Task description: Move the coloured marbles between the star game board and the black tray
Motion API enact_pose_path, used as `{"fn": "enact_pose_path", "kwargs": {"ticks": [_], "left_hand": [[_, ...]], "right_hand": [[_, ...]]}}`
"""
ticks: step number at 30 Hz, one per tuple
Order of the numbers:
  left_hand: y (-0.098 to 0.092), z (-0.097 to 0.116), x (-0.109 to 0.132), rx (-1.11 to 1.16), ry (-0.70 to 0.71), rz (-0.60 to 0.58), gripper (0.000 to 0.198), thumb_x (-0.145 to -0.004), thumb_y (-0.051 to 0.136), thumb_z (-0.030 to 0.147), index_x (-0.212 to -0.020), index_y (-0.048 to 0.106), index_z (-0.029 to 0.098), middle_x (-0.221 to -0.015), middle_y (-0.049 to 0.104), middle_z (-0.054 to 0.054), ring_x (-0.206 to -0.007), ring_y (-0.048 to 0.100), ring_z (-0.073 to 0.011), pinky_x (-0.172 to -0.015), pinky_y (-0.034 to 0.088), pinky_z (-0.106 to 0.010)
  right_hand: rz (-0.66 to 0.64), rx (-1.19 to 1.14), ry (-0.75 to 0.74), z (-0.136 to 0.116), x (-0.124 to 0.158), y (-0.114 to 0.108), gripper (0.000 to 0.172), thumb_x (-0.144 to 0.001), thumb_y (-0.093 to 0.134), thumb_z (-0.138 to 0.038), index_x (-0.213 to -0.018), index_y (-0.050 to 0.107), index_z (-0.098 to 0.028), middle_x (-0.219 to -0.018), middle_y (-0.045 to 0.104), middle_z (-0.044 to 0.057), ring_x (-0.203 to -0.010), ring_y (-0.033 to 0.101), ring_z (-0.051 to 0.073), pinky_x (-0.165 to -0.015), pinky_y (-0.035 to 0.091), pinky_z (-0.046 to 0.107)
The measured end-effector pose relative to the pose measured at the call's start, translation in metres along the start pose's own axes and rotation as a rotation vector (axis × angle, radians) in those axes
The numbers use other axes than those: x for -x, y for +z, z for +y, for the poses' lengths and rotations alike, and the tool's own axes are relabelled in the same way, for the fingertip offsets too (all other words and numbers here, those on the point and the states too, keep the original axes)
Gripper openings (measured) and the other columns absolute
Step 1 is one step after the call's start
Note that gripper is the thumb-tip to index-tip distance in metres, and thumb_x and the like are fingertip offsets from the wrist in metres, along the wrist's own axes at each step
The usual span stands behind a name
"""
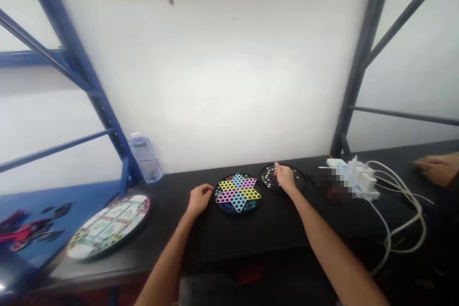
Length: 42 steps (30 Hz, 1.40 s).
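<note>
The left hand (200, 198) lies relaxed and apparently empty at the 9 o'clock edge of a Chinese checkers board (237, 192) on the black desk (251, 239), while the right hand (285, 177) reaches down onto a round black marble tray (296, 178) at the board's 2 o'clock (whether it grips a marble, I cannot tell). A plastic water bottle (145, 160) stands at 10 o'clock, a round printed game board (109, 226) at 8 o'clock, and another person's hand (437, 168) lies at 3 o'clock beyond white power adapters (353, 177)

3 round game boards (237, 193), 1 water bottle (145, 160), 2 hands (199, 201) (plus 1 co-worker's hand (436, 169) at right).
</note>
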<state>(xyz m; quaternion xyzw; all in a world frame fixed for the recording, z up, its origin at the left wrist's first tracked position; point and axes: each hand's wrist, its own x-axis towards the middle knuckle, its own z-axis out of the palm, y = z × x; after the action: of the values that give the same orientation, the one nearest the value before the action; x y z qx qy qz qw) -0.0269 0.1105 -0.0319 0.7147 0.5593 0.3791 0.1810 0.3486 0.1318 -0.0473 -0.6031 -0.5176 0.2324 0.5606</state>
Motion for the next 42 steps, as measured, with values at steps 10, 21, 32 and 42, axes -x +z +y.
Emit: {"fn": "enact_pose_path", "kwargs": {"ticks": [10, 21, 32, 42], "left_hand": [[0.0, 0.001, 0.002, -0.014, -0.006, -0.005, 0.024, -0.076, 0.049, 0.024, -0.085, 0.07, 0.017, -0.072, 0.069, -0.001, -0.062, 0.061, -0.0136, -0.062, 0.047, -0.023], [0.0, -0.002, 0.001, -0.023, 0.017, -0.003, 0.023, -0.077, 0.049, 0.023, -0.085, 0.07, 0.018, -0.072, 0.069, -0.001, -0.062, 0.061, -0.0134, -0.063, 0.047, -0.023], [0.0, 0.001, 0.001, -0.041, 0.022, 0.008, 0.023, -0.077, 0.05, 0.023, -0.085, 0.07, 0.018, -0.075, 0.069, -0.001, -0.065, 0.062, -0.0139, -0.065, 0.046, -0.023], [-0.001, 0.0, 0.001, -0.05, 0.012, -0.01, 0.022, -0.077, 0.05, 0.022, -0.085, 0.07, 0.018, -0.077, 0.07, -0.002, -0.067, 0.063, -0.0142, -0.065, 0.046, -0.023]], "right_hand": [[-0.44, 0.788, -0.301, -0.014, 0.014, 0.005, 0.024, -0.095, 0.041, -0.037, -0.105, 0.056, -0.021, -0.091, 0.065, 0.007, -0.082, 0.058, 0.018, -0.067, 0.031, 0.025], [-0.422, 0.656, -0.269, -0.009, 0.013, 0.009, 0.016, -0.089, 0.051, -0.03, -0.102, 0.055, -0.02, -0.088, 0.064, 0.007, -0.079, 0.059, 0.018, -0.064, 0.033, 0.025], [-0.304, -0.983, 0.331, -0.004, -0.007, -0.006, 0.017, -0.078, 0.054, -0.034, -0.074, 0.048, -0.02, -0.047, 0.031, -0.009, -0.036, 0.022, 0.006, -0.033, 0.015, 0.018], [0.107, -0.176, 0.103, 0.017, -0.034, -0.002, 0.036, -0.078, 0.058, -0.046, -0.056, 0.046, -0.02, -0.047, 0.047, -0.001, -0.047, 0.046, 0.013, -0.045, 0.034, 0.023]]}}
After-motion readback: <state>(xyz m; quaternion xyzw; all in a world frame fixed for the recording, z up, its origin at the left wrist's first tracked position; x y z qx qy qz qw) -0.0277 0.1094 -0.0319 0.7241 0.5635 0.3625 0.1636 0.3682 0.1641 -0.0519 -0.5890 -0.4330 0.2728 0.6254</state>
